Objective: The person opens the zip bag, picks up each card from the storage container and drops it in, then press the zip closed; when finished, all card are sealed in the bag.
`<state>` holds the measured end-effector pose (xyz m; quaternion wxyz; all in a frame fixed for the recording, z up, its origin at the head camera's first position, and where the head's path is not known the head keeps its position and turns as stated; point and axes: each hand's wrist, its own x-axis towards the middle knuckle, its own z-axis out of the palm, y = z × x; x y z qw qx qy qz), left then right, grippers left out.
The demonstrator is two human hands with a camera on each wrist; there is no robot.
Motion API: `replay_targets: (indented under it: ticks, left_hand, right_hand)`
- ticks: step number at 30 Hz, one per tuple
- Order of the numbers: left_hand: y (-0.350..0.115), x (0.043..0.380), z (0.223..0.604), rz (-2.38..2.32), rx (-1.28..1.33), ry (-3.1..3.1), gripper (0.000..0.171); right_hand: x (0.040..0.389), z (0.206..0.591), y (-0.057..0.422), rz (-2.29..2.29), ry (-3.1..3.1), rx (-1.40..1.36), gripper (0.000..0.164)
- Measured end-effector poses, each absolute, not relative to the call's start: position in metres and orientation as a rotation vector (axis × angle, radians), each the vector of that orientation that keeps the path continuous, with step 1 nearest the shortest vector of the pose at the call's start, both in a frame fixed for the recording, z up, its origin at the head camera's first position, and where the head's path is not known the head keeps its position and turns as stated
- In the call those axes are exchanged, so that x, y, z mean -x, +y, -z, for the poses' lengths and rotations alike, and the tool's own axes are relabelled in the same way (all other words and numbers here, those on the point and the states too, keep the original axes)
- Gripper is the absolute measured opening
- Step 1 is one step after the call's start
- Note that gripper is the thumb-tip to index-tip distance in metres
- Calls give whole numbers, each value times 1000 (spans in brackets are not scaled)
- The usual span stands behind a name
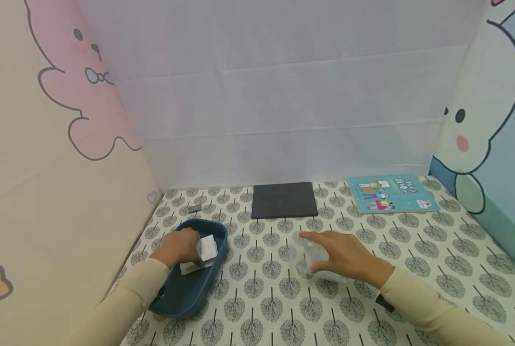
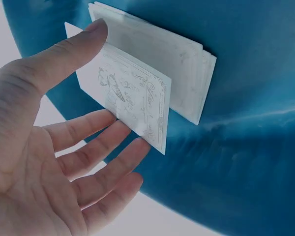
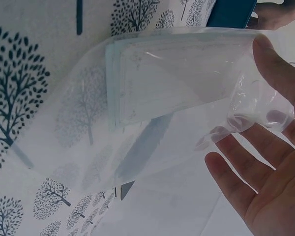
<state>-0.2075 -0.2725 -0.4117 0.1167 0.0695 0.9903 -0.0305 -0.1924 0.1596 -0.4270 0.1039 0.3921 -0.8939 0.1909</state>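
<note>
Left wrist view: white card (image 2: 125, 93), fine grey print, bordered edge.

A pale cloth (image 1: 250, 259) printed with dark, round-crowned trees covers the counter. Along its far edge lies a flat black pad (image 1: 284, 201), with a small grey block (image 1: 194, 209) well apart to its left and a light-blue book (image 1: 393, 193) to its right, cartoon people on the cover. Behind hangs a white sheet (image 1: 274, 91), creased crosswise. The left wall (image 1: 36, 202) bears a pink bear (image 1: 71, 96) and a small heart (image 1: 151, 197); the right one, a white rabbit (image 1: 473, 120) with a pink cheek.
</note>
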Motion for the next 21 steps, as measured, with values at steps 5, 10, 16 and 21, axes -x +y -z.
replay_targets:
  ticks: [5, 10, 16, 21]
  left_hand:
    - [-274, 207, 400, 52, -154, 2910, 52]
    - [-272, 204, 385, 39, -128, 2926, 55]
    - [-265, 202, 373, 75, -151, 2918, 54]
    - [-253, 199, 365, 81, -199, 2966, 58]
  right_hand:
    - [191, 425, 159, -562, -2650, -1148, 83]
    - [191, 424, 159, -560, -2636, -1170, 84]
    - [193, 422, 157, -563, -2642, -1165, 84]
    - [192, 422, 157, -569, -2683, -1151, 83]
